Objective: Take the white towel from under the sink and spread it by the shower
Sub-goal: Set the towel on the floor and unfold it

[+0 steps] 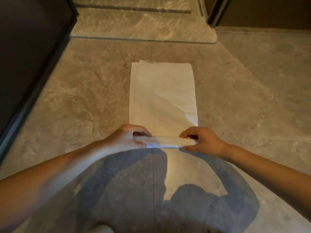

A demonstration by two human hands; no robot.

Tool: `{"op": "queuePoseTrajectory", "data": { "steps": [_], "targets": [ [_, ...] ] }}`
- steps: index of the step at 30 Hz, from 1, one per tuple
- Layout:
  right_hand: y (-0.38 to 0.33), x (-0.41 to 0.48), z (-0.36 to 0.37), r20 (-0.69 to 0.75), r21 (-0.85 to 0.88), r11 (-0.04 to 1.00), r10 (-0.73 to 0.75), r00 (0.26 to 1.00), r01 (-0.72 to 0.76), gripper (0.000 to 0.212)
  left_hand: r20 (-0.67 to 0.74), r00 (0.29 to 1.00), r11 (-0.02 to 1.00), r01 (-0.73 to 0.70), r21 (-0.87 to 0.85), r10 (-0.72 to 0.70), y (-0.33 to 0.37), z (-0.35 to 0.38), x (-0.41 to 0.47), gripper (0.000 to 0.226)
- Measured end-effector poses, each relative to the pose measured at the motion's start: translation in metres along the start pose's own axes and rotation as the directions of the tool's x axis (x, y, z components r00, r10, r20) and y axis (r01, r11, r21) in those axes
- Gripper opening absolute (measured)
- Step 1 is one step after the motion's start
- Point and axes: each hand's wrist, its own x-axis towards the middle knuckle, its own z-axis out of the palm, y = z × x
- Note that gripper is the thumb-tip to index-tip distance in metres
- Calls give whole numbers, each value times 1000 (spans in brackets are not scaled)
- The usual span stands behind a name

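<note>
- White towel (162,95): lies flat on the floor as a long rectangle running away from the person. Its far end is square, and its near end is gathered into a thick fold or roll lifted slightly between the hands. A diagonal crease crosses its right half.
- Label (150,62): small tag at the towel's far edge, left of centre. Its print is too small to read.
- Left hand (129,138): fingers curled over the left end of the rolled near edge, thumb on the near side, gripping it.
- Right hand (203,142): fingers and thumb curled round the right end of the same roll, gripping it.
- Marble floor (244,81): veined beige-grey tiles under and all round the towel. A thin grout line (153,174) runs toward the person.
- Raised marble sill (134,24): low step with a rounded right corner beyond the towel's far end, apart from it, with a dark strip along its top.
- Dark panel (30,47): tall dark surface along the left, its lower edge slanting over the floor, well clear of the towel.
- Dark frame (217,12): upright post at upper right, beside the sill's corner.
- Shadow (151,190): the person's arms and body are cast on the floor near the camera, reaching the rolled edge.
- Pale object (102,229): at the bottom edge, too blurred to identify.
</note>
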Motion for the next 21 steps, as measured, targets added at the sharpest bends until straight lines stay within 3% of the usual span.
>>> {"op": "queuePoseTrajectory", "data": {
  "steps": [2,4,7,9,11,15,21],
  "targets": [
    [-6,1,-1,98,-75,997,-10,995,17,39,56,998,1000,-13,3,13,6,-5,-1,17],
    [-15,6,-4,45,20,999,-28,999,27,37,1,997,996,-78,51,78,15,-13,4,13],
    [-29,19,-1,-268,-32,993,-120,956,115,40,-182,948,919,-188,346,262,27,-14,21,40],
    [-34,29,3,-316,-164,984,-122,941,73,55,-125,958,809,-142,570,256,31,-5,32,65],
    [-32,35,10,-275,-252,968,-75,958,3,65,-58,980,709,-97,698,191,28,6,38,78],
    [-20,42,31,-205,-424,904,-41,978,-51,72,-43,985,658,-78,749,165,19,20,46,87],
    [-8,46,55,-150,-563,823,-13,989,-75,74,-53,984,669,-76,740,170,4,34,49,89]
  ]
}}
